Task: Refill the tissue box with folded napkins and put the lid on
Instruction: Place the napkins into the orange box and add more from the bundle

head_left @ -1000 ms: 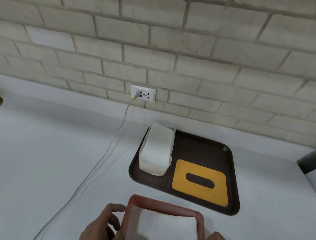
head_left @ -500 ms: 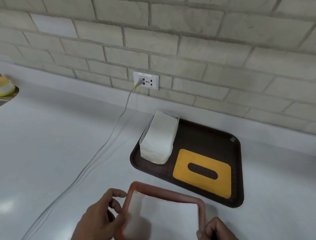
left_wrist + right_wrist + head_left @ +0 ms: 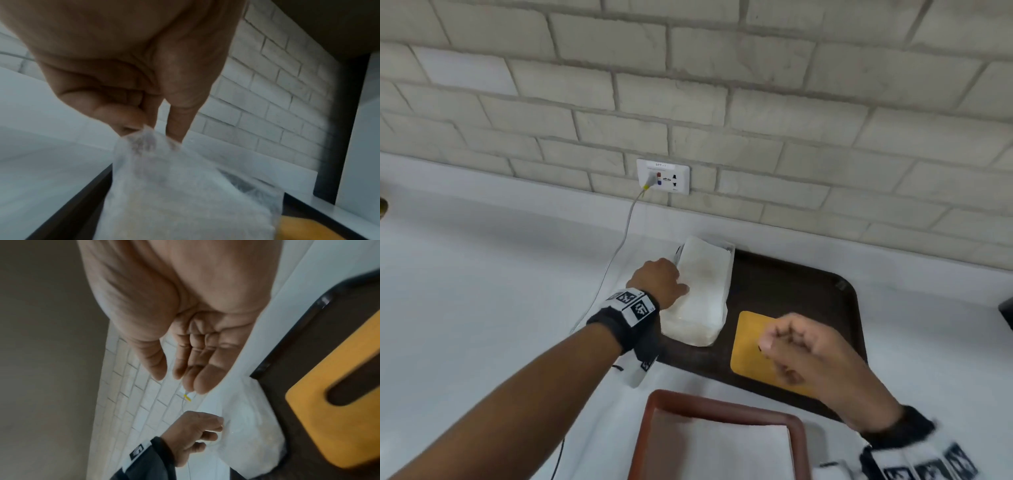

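- The white countertop point(image 3: 482, 291) runs along the foot of a pale brick wall point(image 3: 722, 102); the dark brown tray point(image 3: 791, 291) lies on it and serves as the landmark here.
- A wall socket point(image 3: 663, 176) is set in the brick beyond the tray's far left corner, and a thin white cable point(image 3: 616, 253) drops from it and trails over the counter left of the tray.
- The left hand point(image 3: 659, 282) reaches in over the tray's left edge, a marker-printed wristband point(image 3: 631, 308) on its wrist.
- Its thumb and fingers point(image 3: 121, 113) are curled and pinch the clear plastic wrapper at the left side of the napkin pack point(image 3: 702, 291); the wrist view shows the film bunched up between them.
- The napkin pack, a white stack of folded napkins in the wrapper, lies on the left part of the tray, its long side running toward the wall.
- The orange-red tissue box point(image 3: 722, 442) stands open on the counter just in front of the tray's near edge, with white napkins inside.
- The yellow lid point(image 3: 748, 346), with a dark slot in it, lies flat on the tray just right of the napkin pack.
- The right hand point(image 3: 811, 353) hovers above the lid, blurred, fingers loosely curled with nothing between them.
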A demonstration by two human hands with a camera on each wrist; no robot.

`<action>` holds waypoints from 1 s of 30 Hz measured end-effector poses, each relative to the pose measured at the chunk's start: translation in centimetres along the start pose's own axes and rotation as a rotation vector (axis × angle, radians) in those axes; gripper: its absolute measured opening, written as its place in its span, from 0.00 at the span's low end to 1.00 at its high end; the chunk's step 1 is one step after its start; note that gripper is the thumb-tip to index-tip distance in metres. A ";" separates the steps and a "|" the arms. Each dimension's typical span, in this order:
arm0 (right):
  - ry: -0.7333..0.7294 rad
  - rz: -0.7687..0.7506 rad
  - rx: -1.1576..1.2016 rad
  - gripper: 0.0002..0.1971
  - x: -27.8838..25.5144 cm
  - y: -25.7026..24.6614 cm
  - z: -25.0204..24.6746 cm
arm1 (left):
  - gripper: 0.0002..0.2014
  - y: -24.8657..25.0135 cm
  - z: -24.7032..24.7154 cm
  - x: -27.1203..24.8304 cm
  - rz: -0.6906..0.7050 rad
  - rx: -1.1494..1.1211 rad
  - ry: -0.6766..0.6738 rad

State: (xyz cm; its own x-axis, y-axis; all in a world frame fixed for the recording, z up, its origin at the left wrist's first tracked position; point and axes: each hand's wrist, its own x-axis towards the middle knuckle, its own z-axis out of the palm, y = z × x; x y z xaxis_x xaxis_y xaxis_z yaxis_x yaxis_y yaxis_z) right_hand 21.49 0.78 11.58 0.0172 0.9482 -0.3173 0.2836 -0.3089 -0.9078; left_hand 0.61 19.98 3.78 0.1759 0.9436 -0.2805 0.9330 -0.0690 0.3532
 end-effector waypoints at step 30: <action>0.074 0.260 0.037 0.12 16.3 1.6 3.1 | 0.15 0.6 -1.0 -1.4 -0.108 -0.832 -0.090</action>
State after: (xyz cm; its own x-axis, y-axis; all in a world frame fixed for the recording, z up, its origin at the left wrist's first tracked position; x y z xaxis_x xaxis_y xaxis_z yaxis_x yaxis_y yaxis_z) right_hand 19.28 15.49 4.06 0.1552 0.8389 -0.5217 0.2250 -0.5443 -0.8082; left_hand 0.65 18.96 5.28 0.1567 0.8995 -0.4079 0.4169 0.3142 0.8529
